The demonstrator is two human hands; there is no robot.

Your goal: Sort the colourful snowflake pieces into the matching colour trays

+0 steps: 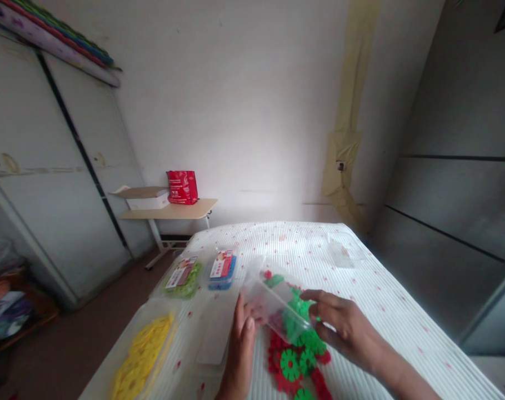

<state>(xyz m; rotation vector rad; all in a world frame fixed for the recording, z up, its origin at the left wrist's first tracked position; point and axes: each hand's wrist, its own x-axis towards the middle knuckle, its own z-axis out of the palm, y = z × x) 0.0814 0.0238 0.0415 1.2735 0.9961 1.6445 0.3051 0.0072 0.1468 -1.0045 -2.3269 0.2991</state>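
My left hand (240, 347) grips a clear plastic box (273, 308), which is tilted on its side low over the bed. Green snowflake-shaped plastic discs (296, 311) show through and beside the box wall; which of them are still inside I cannot tell. Below it, more green discs and red discs (277, 361) lie in a loose pile. At the box's right end is my right hand (339, 322), its fingers bent and apart beside the green discs. Whether its fingertips touch the box or the discs is unclear.
An open container of yellow discs (146, 355) sits at the left edge. Behind are labelled boxes of light-green pieces (184, 278) and blue pieces (222, 272). A clear lid or tray (344, 250) lies far right. A side table (173, 211) holds a red bag (182, 187).
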